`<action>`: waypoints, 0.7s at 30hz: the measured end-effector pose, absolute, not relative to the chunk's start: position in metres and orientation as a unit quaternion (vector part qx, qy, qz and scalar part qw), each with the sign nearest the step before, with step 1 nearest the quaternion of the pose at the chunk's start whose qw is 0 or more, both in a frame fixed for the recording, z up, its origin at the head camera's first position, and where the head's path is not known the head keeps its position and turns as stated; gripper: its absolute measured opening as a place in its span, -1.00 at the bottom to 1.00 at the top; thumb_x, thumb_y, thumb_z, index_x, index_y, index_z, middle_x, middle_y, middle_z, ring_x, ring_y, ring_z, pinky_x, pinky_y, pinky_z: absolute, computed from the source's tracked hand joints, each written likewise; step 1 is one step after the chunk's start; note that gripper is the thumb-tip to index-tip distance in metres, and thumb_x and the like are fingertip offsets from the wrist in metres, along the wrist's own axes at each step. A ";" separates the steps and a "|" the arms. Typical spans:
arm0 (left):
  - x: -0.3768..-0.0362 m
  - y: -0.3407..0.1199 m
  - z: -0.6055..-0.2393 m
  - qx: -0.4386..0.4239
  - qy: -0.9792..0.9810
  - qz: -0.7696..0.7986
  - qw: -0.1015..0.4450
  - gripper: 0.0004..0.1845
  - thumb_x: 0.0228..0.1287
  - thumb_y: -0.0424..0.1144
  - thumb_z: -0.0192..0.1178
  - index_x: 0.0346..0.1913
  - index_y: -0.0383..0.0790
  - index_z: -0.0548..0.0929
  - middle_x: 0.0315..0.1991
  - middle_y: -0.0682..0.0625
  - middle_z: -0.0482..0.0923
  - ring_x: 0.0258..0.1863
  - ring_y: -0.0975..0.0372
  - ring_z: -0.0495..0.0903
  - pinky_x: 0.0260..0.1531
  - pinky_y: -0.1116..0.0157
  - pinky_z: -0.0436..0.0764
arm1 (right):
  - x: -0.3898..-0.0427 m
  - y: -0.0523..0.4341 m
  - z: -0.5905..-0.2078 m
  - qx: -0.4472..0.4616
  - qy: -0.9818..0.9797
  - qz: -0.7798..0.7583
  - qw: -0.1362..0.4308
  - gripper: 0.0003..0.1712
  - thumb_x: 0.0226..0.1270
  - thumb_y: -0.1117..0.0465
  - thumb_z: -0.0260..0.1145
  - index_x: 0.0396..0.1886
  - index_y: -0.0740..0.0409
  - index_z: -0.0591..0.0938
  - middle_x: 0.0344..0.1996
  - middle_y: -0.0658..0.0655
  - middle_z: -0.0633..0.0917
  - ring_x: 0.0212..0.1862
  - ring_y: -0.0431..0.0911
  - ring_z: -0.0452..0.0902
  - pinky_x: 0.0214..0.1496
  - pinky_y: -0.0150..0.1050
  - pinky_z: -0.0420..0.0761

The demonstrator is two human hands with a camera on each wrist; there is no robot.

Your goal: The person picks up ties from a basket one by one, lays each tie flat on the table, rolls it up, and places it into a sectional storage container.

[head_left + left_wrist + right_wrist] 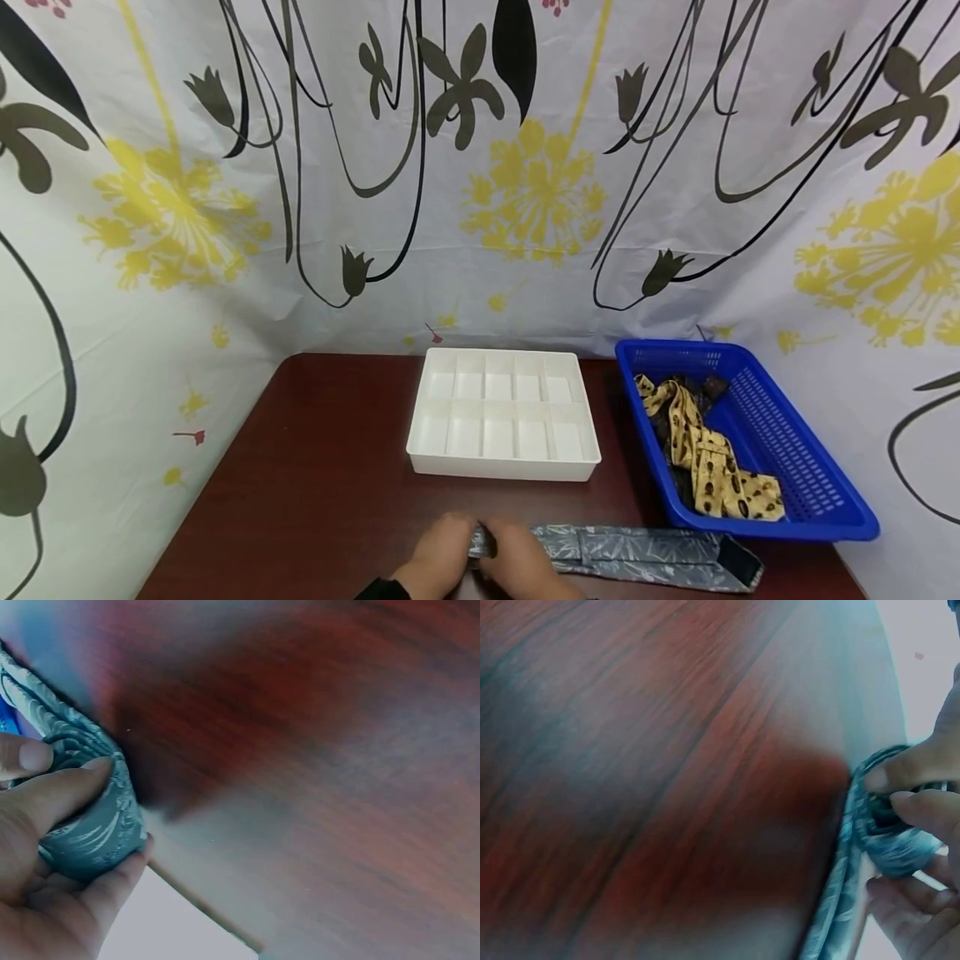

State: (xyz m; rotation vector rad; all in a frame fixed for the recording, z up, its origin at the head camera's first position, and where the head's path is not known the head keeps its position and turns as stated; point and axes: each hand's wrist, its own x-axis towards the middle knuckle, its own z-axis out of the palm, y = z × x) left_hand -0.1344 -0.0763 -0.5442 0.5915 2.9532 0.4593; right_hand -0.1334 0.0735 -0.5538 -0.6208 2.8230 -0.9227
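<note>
A grey patterned necktie (645, 553) lies along the near edge of the dark wooden table (315, 492), its wide end pointing right. My left hand (438, 554) and right hand (521, 562) meet at its narrow end, where the tie is rolled into a small coil. In the left wrist view my left fingers (52, 795) curl round the rolled tie (94, 825). From the right wrist camera, my right fingertips (919, 810) pinch the same coil (892, 840), with the loose tie trailing down beside it.
A white divided organiser tray (502, 412) with several empty compartments stands mid-table. A blue plastic basket (780, 433) to the right holds a yellow patterned tie (712, 454) and darker ones. A floral curtain (480, 167) surrounds the table.
</note>
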 end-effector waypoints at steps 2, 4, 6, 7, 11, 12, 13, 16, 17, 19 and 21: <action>-0.134 -0.074 -0.542 0.189 0.971 0.130 0.059 -0.84 0.11 -0.49 0.23 -0.30 -0.17 0.61 -0.35 0.00 0.57 -0.29 0.21 0.58 -0.32 0.32 0.57 | -0.133 0.071 -0.551 -0.201 0.932 -0.297 0.057 -0.49 -0.06 0.26 0.48 -0.03 0.30 0.63 -0.16 0.18 0.70 -0.07 0.03 0.62 -0.06 -0.06 0.60; -0.133 -0.073 -0.542 0.191 0.972 0.121 0.063 -0.84 0.09 -0.49 0.25 -0.30 -0.18 0.61 -0.36 0.00 0.56 -0.28 0.21 0.57 -0.30 0.32 0.58 | -0.134 0.070 -0.551 -0.203 0.934 -0.291 0.051 -0.52 -0.07 0.26 0.48 -0.07 0.28 0.64 -0.20 0.16 0.71 -0.11 0.00 0.62 -0.08 -0.08 0.60; -0.134 -0.074 -0.544 0.197 0.971 0.125 0.054 -0.82 0.09 -0.50 0.24 -0.27 -0.18 0.62 -0.35 0.01 0.56 -0.26 0.21 0.57 -0.27 0.32 0.58 | -0.134 0.070 -0.552 -0.202 0.933 -0.294 0.047 -0.55 -0.08 0.27 0.48 -0.10 0.27 0.65 -0.22 0.15 0.71 -0.12 -0.01 0.63 -0.08 -0.09 0.60; -0.134 -0.075 -0.545 0.200 0.969 0.139 0.049 -0.83 0.10 -0.49 0.23 -0.29 -0.17 0.61 -0.36 0.03 0.56 -0.27 0.22 0.57 -0.28 0.32 0.57 | -0.135 0.070 -0.553 -0.201 0.931 -0.301 0.046 -0.56 -0.08 0.28 0.48 -0.11 0.26 0.65 -0.22 0.14 0.71 -0.12 -0.02 0.63 -0.09 -0.09 0.60; -0.137 -0.084 -0.554 0.207 0.945 0.248 0.041 -0.87 0.17 -0.41 0.21 -0.36 -0.08 0.54 -0.38 0.14 0.53 -0.29 0.32 0.52 -0.30 0.34 0.53 | -0.138 0.075 -0.561 -0.198 0.915 -0.349 0.050 -0.60 -0.10 0.32 0.47 -0.15 0.22 0.66 -0.26 0.08 0.72 -0.16 -0.09 0.62 -0.14 -0.16 0.60; -0.137 -0.086 -0.556 0.208 0.935 0.285 0.044 -0.87 0.18 -0.39 0.23 -0.36 -0.07 0.53 -0.38 0.16 0.53 -0.29 0.35 0.51 -0.29 0.35 0.52 | -0.139 0.077 -0.563 -0.195 0.908 -0.366 0.056 -0.61 -0.10 0.32 0.46 -0.17 0.20 0.66 -0.27 0.06 0.72 -0.18 -0.12 0.61 -0.16 -0.19 0.59; -0.137 -0.089 -0.558 0.208 0.926 0.312 0.042 -0.85 0.15 -0.39 0.26 -0.35 -0.08 0.52 -0.37 0.16 0.52 -0.29 0.36 0.50 -0.30 0.35 0.51 | -0.140 0.078 -0.565 -0.193 0.901 -0.384 0.060 -0.62 -0.11 0.33 0.45 -0.18 0.20 0.66 -0.28 0.05 0.72 -0.19 -0.14 0.60 -0.17 -0.21 0.58; -0.138 -0.095 -0.566 0.214 0.902 0.374 0.033 -0.74 0.01 -0.41 0.37 -0.23 -0.14 0.57 -0.28 0.12 0.56 -0.25 0.35 0.51 -0.24 0.33 0.53 | -0.142 0.082 -0.570 -0.181 0.881 -0.430 0.073 -0.63 -0.12 0.34 0.42 -0.19 0.19 0.67 -0.28 0.03 0.72 -0.19 -0.18 0.58 -0.17 -0.26 0.56; -0.138 -0.096 -0.568 0.214 0.895 0.391 0.031 -0.67 -0.05 -0.43 0.40 -0.19 -0.17 0.57 -0.26 0.10 0.56 -0.24 0.34 0.51 -0.23 0.33 0.53 | -0.142 0.083 -0.571 -0.178 0.875 -0.443 0.075 -0.63 -0.13 0.35 0.41 -0.19 0.20 0.67 -0.27 0.03 0.72 -0.19 -0.19 0.57 -0.17 -0.27 0.56; -0.138 -0.098 -0.572 0.209 0.886 0.414 0.026 -0.57 -0.15 -0.44 0.46 -0.13 -0.20 0.59 -0.20 0.05 0.58 -0.20 0.32 0.52 -0.20 0.32 0.53 | -0.142 0.085 -0.573 -0.176 0.867 -0.460 0.076 -0.62 -0.14 0.37 0.41 -0.19 0.22 0.67 -0.26 0.05 0.73 -0.18 -0.20 0.57 -0.16 -0.28 0.56; -0.137 -0.099 -0.575 0.205 0.879 0.430 0.026 -0.57 -0.16 -0.42 0.49 -0.14 -0.19 0.60 -0.19 0.05 0.59 -0.20 0.32 0.53 -0.20 0.33 0.54 | -0.142 0.085 -0.573 -0.178 0.866 -0.462 0.073 -0.63 -0.14 0.38 0.41 -0.20 0.24 0.67 -0.26 0.06 0.73 -0.19 -0.21 0.57 -0.17 -0.29 0.56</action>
